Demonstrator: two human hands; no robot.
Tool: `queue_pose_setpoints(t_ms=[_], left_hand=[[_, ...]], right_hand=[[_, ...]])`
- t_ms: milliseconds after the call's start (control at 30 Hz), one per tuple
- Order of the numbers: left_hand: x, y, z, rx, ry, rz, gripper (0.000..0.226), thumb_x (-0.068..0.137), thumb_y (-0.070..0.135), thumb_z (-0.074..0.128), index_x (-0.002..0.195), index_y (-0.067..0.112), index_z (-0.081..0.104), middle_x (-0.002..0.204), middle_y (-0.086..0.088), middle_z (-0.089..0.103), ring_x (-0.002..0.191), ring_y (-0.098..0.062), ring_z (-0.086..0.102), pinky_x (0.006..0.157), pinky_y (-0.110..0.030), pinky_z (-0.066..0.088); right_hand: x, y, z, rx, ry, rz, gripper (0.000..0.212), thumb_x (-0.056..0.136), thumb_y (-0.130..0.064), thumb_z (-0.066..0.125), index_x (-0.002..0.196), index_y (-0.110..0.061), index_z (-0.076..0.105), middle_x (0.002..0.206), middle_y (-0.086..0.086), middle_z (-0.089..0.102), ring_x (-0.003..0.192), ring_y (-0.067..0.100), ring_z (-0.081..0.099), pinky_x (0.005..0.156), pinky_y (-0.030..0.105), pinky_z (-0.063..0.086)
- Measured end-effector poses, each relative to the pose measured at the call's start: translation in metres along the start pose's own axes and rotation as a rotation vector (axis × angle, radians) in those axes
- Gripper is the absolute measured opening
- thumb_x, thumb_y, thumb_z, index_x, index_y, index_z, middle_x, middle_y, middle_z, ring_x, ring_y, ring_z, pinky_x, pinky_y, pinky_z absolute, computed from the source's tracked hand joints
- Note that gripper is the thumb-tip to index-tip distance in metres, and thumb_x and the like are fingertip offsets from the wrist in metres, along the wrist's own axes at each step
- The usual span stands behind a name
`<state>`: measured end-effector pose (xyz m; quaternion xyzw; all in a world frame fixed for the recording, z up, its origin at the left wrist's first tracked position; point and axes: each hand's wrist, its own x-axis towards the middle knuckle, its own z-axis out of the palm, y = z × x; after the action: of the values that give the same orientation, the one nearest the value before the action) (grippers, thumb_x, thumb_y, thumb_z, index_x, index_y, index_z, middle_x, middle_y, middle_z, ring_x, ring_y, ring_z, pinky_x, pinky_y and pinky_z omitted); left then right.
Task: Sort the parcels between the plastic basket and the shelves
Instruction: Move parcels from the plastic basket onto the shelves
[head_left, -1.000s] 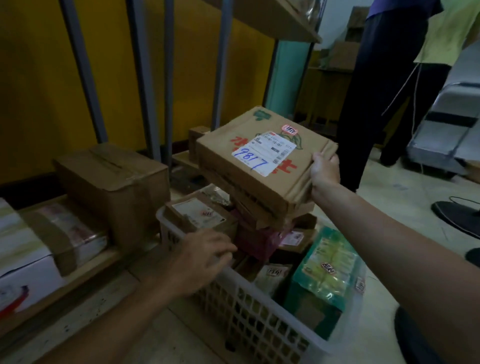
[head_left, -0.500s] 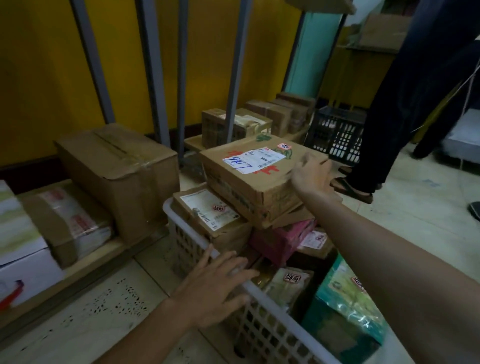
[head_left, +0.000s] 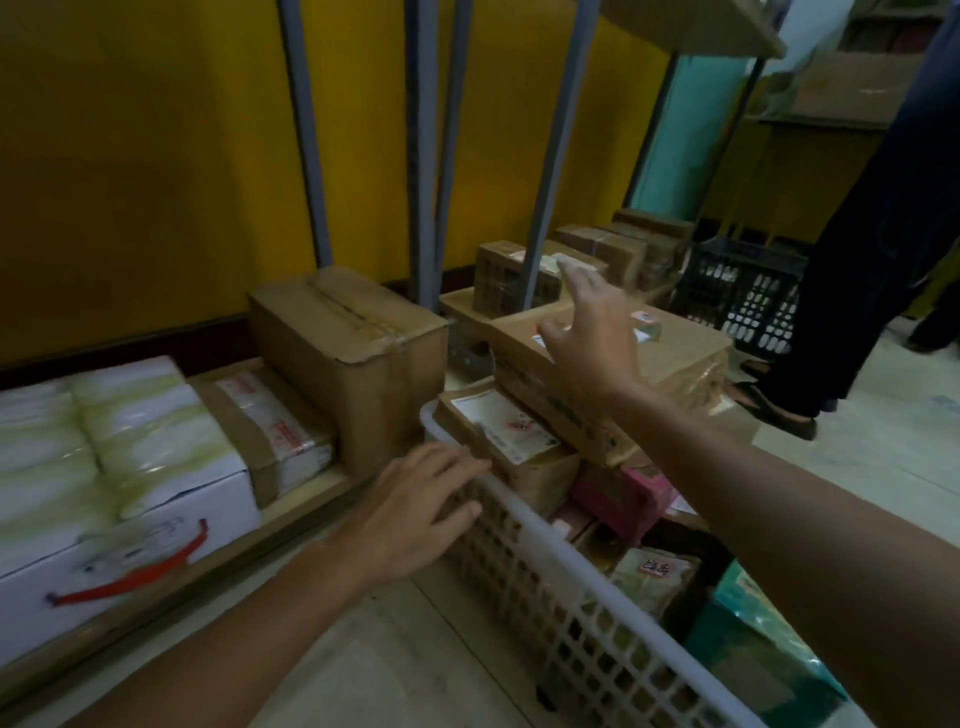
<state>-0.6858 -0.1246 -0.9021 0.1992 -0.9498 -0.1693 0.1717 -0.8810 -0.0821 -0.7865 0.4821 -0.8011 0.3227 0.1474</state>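
Left hand (head_left: 415, 514) lies flat-fingered on the plastic basket (head_left: 571, 561) left rim, gripping nothing. The flat parcel (head_left: 685, 358) tops the far-end heap (tilted, overhanging). Right hand (head_left: 592, 338) is spread above it, holding nothing, so the parcel might slide off.

**One head-worn view, facing forward and down**

The single wide-angle camera sits on the person's head and looks forward and downward. It is near the work. Both forearms enter from the bottom edge, with the left hand (head_left: 415, 512) and the right hand (head_left: 592, 332) at mid-frame. The plastic basket (head_left: 545, 603) fills the lower right, and the low shelf (head_left: 322, 491) fills the left.
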Motion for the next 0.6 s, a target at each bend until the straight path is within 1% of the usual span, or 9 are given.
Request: queue_pose_setpoints(t_ms=[67, 133, 200, 300, 367, 400, 433, 500, 600], left_hand=[[-0.020, -0.015, -0.027, 0.026, 0.059, -0.020, 0.047, 0.095, 0.041, 0.040, 0.140, 0.034, 0.032, 0.148, 0.010, 0.029, 0.134, -0.005, 0.019, 0.110, -0.030, 0.022], [-0.050, -0.038, -0.058, 0.101, 0.074, -0.033, 0.045, 0.094, 0.042, 0.040, 0.139, 0.036, 0.034, 0.147, 0.010, 0.031, 0.135, -0.007, 0.021, 0.109, -0.029, 0.021], [-0.088, -0.063, -0.092, 0.145, 0.101, -0.094, 0.044, 0.093, 0.043, 0.040, 0.136, 0.035, 0.038, 0.144, 0.009, 0.037, 0.134, -0.012, 0.028, 0.106, -0.029, 0.024], [-0.154, -0.103, -0.140, 0.189, 0.200, -0.301, 0.050, 0.087, 0.045, 0.035, 0.134, 0.029, 0.043, 0.144, 0.002, 0.040, 0.132, -0.017, 0.031, 0.105, -0.032, 0.023], [-0.204, -0.131, -0.169, 0.202, 0.271, -0.448, 0.042, 0.095, 0.035, 0.042, 0.135, 0.024, 0.044, 0.145, -0.002, 0.039, 0.133, -0.020, 0.029, 0.107, -0.035, 0.022], [-0.229, -0.144, -0.182, 0.218, 0.304, -0.516, 0.040, 0.095, 0.030, 0.045, 0.135, 0.024, 0.045, 0.145, -0.002, 0.039, 0.134, -0.021, 0.029, 0.107, -0.036, 0.023], [-0.254, -0.155, -0.194, 0.247, 0.317, -0.578, 0.041, 0.094, 0.029, 0.046, 0.135, 0.025, 0.044, 0.144, -0.002, 0.039, 0.134, -0.021, 0.029, 0.107, -0.036, 0.024], [-0.301, -0.172, -0.213, 0.291, 0.285, -0.694, 0.042, 0.094, 0.031, 0.044, 0.136, 0.026, 0.042, 0.144, -0.001, 0.040, 0.134, -0.022, 0.029, 0.107, -0.038, 0.025], [-0.354, -0.187, -0.224, 0.294, 0.276, -0.798, 0.044, 0.093, 0.034, 0.046, 0.136, 0.025, 0.043, 0.142, -0.002, 0.042, 0.130, -0.023, 0.033, 0.105, -0.039, 0.029]], right_hand=[[-0.004, -0.030, 0.005, 0.033, -0.040, -0.062, 0.066, 0.087, -0.016, 0.055, 0.147, -0.019, 0.028, 0.148, 0.009, 0.036, 0.133, 0.029, 0.031, 0.108, 0.038, 0.029], [-0.011, -0.063, 0.015, 0.071, -0.072, -0.123, 0.068, 0.085, -0.014, 0.056, 0.147, -0.018, 0.028, 0.144, 0.010, 0.041, 0.129, 0.029, 0.036, 0.104, 0.037, 0.033], [-0.024, -0.099, 0.032, 0.115, -0.142, -0.164, 0.070, 0.085, -0.016, 0.060, 0.147, -0.022, 0.027, 0.145, 0.008, 0.040, 0.131, 0.028, 0.035, 0.105, 0.039, 0.033], [-0.050, -0.161, 0.064, 0.152, -0.234, -0.268, 0.069, 0.085, -0.021, 0.063, 0.145, -0.021, 0.031, 0.145, 0.009, 0.042, 0.131, 0.030, 0.037, 0.105, 0.043, 0.033], [-0.071, -0.206, 0.085, 0.173, -0.277, -0.346, 0.067, 0.086, -0.024, 0.062, 0.145, -0.019, 0.031, 0.143, 0.011, 0.043, 0.128, 0.031, 0.040, 0.102, 0.041, 0.036], [-0.081, -0.229, 0.095, 0.181, -0.303, -0.378, 0.067, 0.086, -0.025, 0.061, 0.146, -0.019, 0.030, 0.145, 0.011, 0.042, 0.129, 0.031, 0.038, 0.103, 0.040, 0.035], [-0.091, -0.252, 0.104, 0.199, -0.330, -0.400, 0.069, 0.086, -0.026, 0.062, 0.146, -0.020, 0.029, 0.146, 0.011, 0.039, 0.132, 0.030, 0.035, 0.105, 0.040, 0.034], [-0.112, -0.295, 0.122, 0.256, -0.387, -0.434, 0.070, 0.086, -0.027, 0.062, 0.147, -0.021, 0.028, 0.149, 0.010, 0.036, 0.135, 0.029, 0.031, 0.108, 0.041, 0.030], [-0.145, -0.343, 0.147, 0.278, -0.496, -0.534, 0.071, 0.086, -0.028, 0.062, 0.147, -0.021, 0.027, 0.150, 0.008, 0.034, 0.137, 0.027, 0.029, 0.110, 0.040, 0.029]])
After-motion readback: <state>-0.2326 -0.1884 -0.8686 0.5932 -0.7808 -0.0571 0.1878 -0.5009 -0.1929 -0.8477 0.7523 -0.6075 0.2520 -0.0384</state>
